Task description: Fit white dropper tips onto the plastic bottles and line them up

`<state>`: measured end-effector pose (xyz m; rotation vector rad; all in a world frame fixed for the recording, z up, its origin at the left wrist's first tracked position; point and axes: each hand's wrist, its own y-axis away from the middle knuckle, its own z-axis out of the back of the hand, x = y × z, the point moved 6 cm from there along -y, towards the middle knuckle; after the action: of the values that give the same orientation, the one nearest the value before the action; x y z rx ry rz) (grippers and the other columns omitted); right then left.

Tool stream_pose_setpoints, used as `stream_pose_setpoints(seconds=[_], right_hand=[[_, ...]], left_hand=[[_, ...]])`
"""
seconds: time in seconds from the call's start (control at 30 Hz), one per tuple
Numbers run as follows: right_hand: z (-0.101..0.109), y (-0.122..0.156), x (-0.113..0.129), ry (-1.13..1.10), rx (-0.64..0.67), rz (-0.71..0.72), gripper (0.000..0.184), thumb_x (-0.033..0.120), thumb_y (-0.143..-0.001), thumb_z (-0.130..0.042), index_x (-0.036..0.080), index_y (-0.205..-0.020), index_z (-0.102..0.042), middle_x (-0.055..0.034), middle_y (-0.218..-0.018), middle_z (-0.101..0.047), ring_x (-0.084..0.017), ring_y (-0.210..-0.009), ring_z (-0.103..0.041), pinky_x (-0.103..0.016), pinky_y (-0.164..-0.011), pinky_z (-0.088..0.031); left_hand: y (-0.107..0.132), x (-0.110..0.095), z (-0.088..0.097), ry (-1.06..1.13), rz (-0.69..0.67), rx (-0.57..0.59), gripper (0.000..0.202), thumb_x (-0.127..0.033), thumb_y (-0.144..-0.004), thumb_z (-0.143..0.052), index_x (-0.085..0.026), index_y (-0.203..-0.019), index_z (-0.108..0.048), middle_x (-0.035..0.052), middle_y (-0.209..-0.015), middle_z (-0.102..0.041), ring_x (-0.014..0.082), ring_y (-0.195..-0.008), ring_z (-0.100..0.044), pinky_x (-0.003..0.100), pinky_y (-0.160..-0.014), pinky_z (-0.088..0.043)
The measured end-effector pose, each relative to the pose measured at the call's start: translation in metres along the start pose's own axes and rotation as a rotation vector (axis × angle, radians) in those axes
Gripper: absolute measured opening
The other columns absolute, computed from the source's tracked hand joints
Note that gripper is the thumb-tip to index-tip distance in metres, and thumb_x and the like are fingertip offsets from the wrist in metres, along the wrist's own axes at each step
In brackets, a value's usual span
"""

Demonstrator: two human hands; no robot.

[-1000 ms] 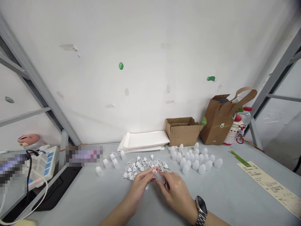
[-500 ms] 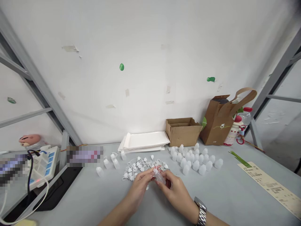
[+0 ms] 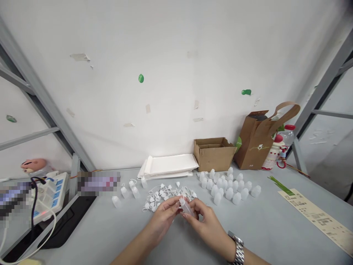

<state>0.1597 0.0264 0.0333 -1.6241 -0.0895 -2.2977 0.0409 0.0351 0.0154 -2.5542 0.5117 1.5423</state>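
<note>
A small translucent plastic bottle (image 3: 188, 209) is held tilted between my two hands, with a white cap piece (image 3: 182, 201) at its upper end. My right hand (image 3: 205, 221) grips the bottle's body between thumb and fingers. At the upper end, the fingers of my left hand (image 3: 167, 214) close around the neck and cap; their exact contact is partly hidden. Just beyond my hands lies a loose pile of white caps with looped straps (image 3: 157, 195). To the right, several similar translucent bottles (image 3: 230, 193) stand in a group.
Several capped bottles (image 3: 124, 192) stand on the left. Behind are a stack of white sheets (image 3: 171, 165), an open cardboard box (image 3: 216, 158) and a brown paper bag (image 3: 255, 147). A power strip (image 3: 59, 193) with cables sits far left; a paper strip (image 3: 317, 217) lies right.
The cap piece at the bottle's top sits slightly differently between my left fingers. Both hands stay nearly in place, and the whole view has shifted slightly.
</note>
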Motion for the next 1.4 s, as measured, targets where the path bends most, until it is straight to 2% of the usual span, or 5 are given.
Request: stream_pose_setpoints(seconds=[0.4,0.57,0.83,1.03,1.4], right_hand=[[-0.003,0.001,0.0,-0.037,0.032,0.026,0.014,0.03,-0.079,-0.056,0.018,-0.073,-0.052,0.005,-0.06,-0.045,-0.01,-0.056,-0.041,-0.021,-0.053,-0.034],[-0.004,0.001,-0.001,-0.056,0.048,0.027,0.018,0.034,-0.081,-0.054,0.017,-0.076,-0.053,0.004,-0.06,-0.05,-0.011,-0.056,-0.043,-0.022,-0.053,-0.036],[-0.005,-0.002,-0.003,-0.087,0.068,0.033,0.027,0.041,-0.085,-0.048,0.016,-0.084,-0.057,0.0013,-0.062,-0.057,-0.011,-0.053,-0.049,-0.022,-0.051,-0.04],[-0.004,-0.002,-0.002,-0.052,0.058,0.04,0.025,0.04,-0.084,-0.05,0.017,-0.085,-0.059,0.0013,-0.062,-0.057,-0.011,-0.053,-0.048,-0.022,-0.051,-0.04],[-0.007,-0.001,-0.002,-0.07,0.072,0.02,0.026,0.041,-0.083,-0.051,0.017,-0.08,-0.058,0.0007,-0.063,-0.056,-0.012,-0.057,-0.05,-0.022,-0.051,-0.042]], left_hand=[[0.001,0.002,0.003,-0.015,0.006,-0.039,0.022,-0.033,-0.068,-0.07,-0.018,-0.083,-0.069,0.0029,-0.076,-0.066,0.0162,-0.077,-0.056,0.028,-0.077,-0.038],[-0.001,0.002,0.004,0.039,-0.011,-0.059,0.018,-0.027,-0.07,-0.066,-0.017,-0.085,-0.07,0.0052,-0.087,-0.068,0.0188,-0.086,-0.057,0.03,-0.082,-0.038],[0.002,-0.008,-0.008,0.015,-0.053,0.065,0.025,-0.025,-0.077,-0.054,-0.014,-0.095,-0.067,0.0115,-0.096,-0.067,0.0262,-0.089,-0.058,0.037,-0.075,-0.043],[0.0,-0.006,0.001,-0.149,-0.092,-0.051,0.026,-0.03,-0.067,-0.07,-0.017,-0.09,-0.067,0.0091,-0.1,-0.068,0.0256,-0.099,-0.057,0.035,-0.085,-0.041],[0.001,-0.009,-0.001,-0.193,-0.075,-0.073,0.026,-0.039,-0.075,-0.061,-0.016,-0.087,-0.068,0.0063,-0.084,-0.069,0.0196,-0.079,-0.06,0.029,-0.074,-0.043]])
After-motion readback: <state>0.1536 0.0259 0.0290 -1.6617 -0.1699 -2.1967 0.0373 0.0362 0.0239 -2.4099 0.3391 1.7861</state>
